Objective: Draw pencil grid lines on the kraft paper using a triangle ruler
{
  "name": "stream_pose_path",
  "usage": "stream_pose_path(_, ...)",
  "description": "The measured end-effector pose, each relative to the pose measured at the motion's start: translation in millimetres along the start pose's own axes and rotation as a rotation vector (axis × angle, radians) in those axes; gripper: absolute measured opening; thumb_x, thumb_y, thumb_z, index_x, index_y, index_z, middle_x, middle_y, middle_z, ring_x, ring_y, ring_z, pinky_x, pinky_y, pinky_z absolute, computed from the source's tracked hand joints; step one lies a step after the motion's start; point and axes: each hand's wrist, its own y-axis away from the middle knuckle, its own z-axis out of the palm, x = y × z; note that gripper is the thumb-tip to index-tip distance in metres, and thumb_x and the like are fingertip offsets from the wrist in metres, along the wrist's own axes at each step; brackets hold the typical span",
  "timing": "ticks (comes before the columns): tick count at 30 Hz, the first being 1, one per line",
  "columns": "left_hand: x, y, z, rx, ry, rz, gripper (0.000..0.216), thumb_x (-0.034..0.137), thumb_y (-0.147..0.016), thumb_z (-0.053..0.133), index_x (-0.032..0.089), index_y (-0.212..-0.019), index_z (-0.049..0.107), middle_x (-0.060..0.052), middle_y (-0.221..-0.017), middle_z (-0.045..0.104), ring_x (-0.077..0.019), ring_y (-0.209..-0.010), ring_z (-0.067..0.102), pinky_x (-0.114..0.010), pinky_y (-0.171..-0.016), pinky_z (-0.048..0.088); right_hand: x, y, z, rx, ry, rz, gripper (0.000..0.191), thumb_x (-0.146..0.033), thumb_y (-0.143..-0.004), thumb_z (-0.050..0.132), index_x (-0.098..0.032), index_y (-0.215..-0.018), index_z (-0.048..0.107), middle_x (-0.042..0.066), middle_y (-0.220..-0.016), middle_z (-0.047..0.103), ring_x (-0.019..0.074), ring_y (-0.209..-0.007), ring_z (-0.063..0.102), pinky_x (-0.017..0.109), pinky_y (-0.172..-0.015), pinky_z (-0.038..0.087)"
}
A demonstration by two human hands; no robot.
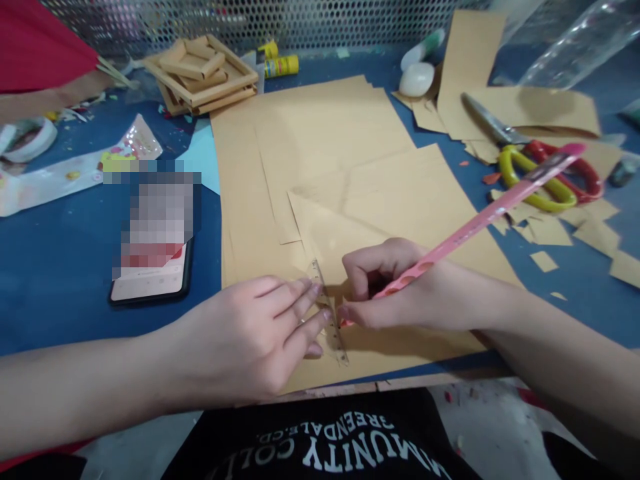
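A left hand point(257, 330), its fingers laid out close together, presses a clear ruler point(336, 330) onto brown paper point(425, 207) at the near middle of a blue table point(45, 267), while the right hand point(395, 283) pinches a pink pencil point(465, 237), point down beside the ruler's right edge. A phone point(147, 288) lies to the left, scissors point(520, 139) among paper scraps point(547, 230) to the right, and stacked frames point(203, 100) at far left.

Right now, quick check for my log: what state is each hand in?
Left hand: open, fingers pressing the clear ruler onto brown paper.
Right hand: closed, holding the pink pencil.
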Motion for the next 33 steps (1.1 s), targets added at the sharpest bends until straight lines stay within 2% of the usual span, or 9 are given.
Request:
stream_pose_path(6, 0, 1, 0, -0.005, 0.004, 0.008, 0.03, 0.022, -0.097, 0.042, 0.007, -0.114, 0.063, -0.018, -0.113, 0.064, -0.028, -0.108, 0.061, -0.037, -0.083, 0.05, -3, -1, -1, -0.04, -0.006, 0.0, 0.029, -0.019, -0.075, 0.067, -0.016, -0.059, 0.043, -0.006, -0.056, 0.045, 0.0042, -0.051, 0.036, 0.017, -0.042, 0.027)
stream_pose_path(15, -1, 2, 2, -0.007, -0.003, 0.015, 0.032, 0.022, -0.098, 0.038, 0.008, -0.115, 0.062, -0.016, -0.113, 0.064, -0.0274, -0.108, 0.061, -0.037, -0.081, 0.052, -5, 0, -1, -0.038, -0.042, 0.025, 0.025, -0.014, -0.073, 0.066, -0.017, -0.059, 0.045, -0.006, -0.056, 0.051, 0.0055, -0.05, 0.044, 0.017, -0.043, 0.032)
stream_pose_path(21, 6, 6, 2, 0.068, -0.033, 0.054, 0.027, 0.022, -0.095, 0.048, 0.006, -0.111, 0.064, -0.018, -0.114, 0.063, -0.0277, -0.106, 0.062, -0.036, -0.082, 0.054, -9, -6, -10, 0.158, -0.08, 0.0, 0.025, -0.017, -0.074, 0.067, -0.019, -0.061, 0.046, -0.006, -0.047, 0.057, 0.0049, -0.039, 0.041, 0.019, -0.038, 0.029)
stream_pose_path(25, 19, 11, 2, 0.102, -0.058, 0.062, 0.027, 0.024, -0.094, 0.051, 0.007, -0.109, 0.064, -0.017, -0.114, 0.064, -0.0268, -0.107, 0.062, -0.035, -0.082, 0.054, -13, -7, -10, 0.186, -0.105, 0.01, 0.022, -0.023, -0.081, 0.062, -0.018, -0.066, 0.047, -0.006, -0.051, 0.056, 0.0041, -0.042, 0.042, 0.018, -0.041, 0.03)
stream_pose_path(28, 27, 13, 2, 0.134, -0.098, 0.062, 0.026, 0.025, -0.093, 0.052, 0.008, -0.109, 0.064, -0.016, -0.113, 0.064, -0.0254, -0.107, 0.062, -0.034, -0.083, 0.054, -19, -2, -4, 0.234, -0.056, 0.001, 0.022, -0.029, -0.085, 0.058, -0.017, -0.069, 0.05, -0.004, -0.055, 0.055, 0.0044, -0.047, 0.045, 0.018, -0.044, 0.032)
stream_pose_path(33, 32, 15, 5, 0.178, -0.132, 0.065, 0.027, 0.027, -0.093, 0.053, 0.011, -0.112, 0.063, -0.014, -0.112, 0.065, -0.0234, -0.107, 0.062, -0.033, -0.081, 0.055, -19, 18, 18, 0.4, 0.096, 0.042, 0.021, -0.031, -0.077, 0.067, -0.018, -0.071, 0.052, -0.002, -0.056, 0.058, 0.0079, -0.048, 0.047, 0.021, -0.042, 0.033)
